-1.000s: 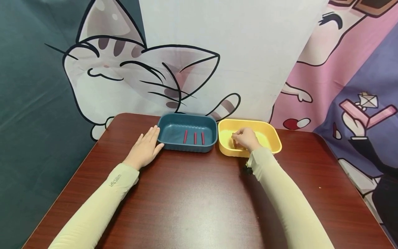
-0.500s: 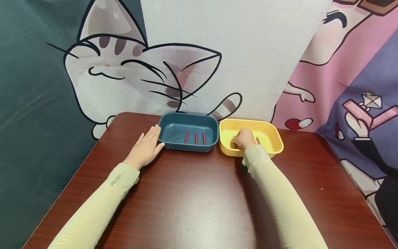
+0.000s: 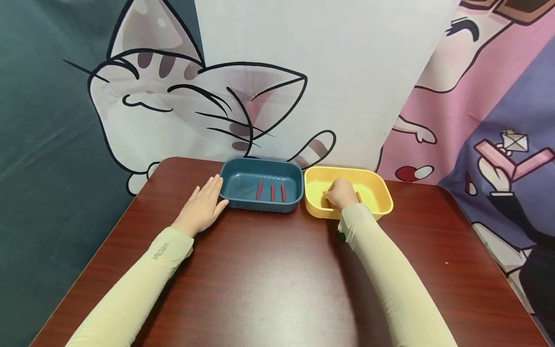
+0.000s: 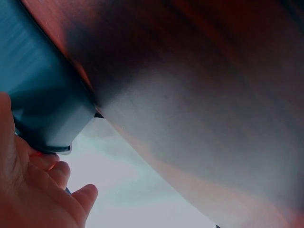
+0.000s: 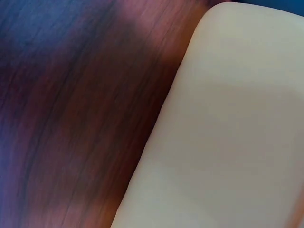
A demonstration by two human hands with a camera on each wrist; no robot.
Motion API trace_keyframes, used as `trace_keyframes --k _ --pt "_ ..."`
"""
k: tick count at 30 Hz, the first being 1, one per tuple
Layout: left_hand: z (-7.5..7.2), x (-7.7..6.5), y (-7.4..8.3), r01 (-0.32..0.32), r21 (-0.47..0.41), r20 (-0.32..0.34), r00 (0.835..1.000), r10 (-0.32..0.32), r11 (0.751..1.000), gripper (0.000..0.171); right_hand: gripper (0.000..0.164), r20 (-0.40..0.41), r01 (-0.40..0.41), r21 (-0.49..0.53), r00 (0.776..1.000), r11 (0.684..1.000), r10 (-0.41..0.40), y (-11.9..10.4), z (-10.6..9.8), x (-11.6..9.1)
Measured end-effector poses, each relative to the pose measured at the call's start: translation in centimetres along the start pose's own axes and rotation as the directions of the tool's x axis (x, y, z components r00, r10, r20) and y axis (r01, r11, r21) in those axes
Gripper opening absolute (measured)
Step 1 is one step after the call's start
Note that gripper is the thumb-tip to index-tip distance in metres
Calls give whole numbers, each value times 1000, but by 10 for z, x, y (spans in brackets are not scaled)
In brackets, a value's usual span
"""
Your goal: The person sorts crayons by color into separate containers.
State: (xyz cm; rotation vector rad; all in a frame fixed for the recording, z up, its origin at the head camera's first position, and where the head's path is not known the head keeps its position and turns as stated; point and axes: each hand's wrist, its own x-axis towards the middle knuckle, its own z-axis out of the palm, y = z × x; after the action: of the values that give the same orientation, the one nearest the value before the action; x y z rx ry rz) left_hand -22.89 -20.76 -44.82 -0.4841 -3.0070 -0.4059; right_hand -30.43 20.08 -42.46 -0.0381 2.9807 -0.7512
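Note:
My left hand (image 3: 197,207) lies with straight fingers against the left end of the blue bin (image 3: 262,206). In the left wrist view, its fingers (image 4: 57,173) are at the rim of that bin. Several red sticks (image 3: 272,193), slim and short, lie side by side in the blue bin. My right hand (image 3: 341,193) reaches into the yellow bin (image 3: 381,193), fingers curled down, and pinches a brown stick (image 3: 328,203), mostly covered by the fingers. Another brown stick (image 3: 359,197) shows to the right of the hand. The right wrist view shows only the yellow bin's outside wall (image 5: 223,123), not the hand.
Both bins stand side by side at the back of a dark red-brown wooden table (image 3: 269,274). Behind them hangs a printed cloth (image 3: 260,72) with a cartoon cat. The table's right edge lies beyond the yellow bin.
My right hand has shifted slightly left and lower in the yellow bin, uncovering the brown stick on its right; it stays nearly still over the last half second. The left hand has not moved.

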Motion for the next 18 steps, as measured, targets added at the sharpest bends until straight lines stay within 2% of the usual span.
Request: trace_keyframes --k 6,15,18 --pt "-1 -1 -3 -3 -2 1 1000 3 1000 73 20 -17 18 24 1000 1000 -17 0 -4 -3" --pt "-1 -3 -6 4 -1 19 1000 -4 1000 73 19 -76 139 35 988 990 -136 5 -27 -23" --pt "-1 -2 -9 8 8 15 1000 -8 1000 72 21 -121 174 19 978 985 -170 12 -36 -28"
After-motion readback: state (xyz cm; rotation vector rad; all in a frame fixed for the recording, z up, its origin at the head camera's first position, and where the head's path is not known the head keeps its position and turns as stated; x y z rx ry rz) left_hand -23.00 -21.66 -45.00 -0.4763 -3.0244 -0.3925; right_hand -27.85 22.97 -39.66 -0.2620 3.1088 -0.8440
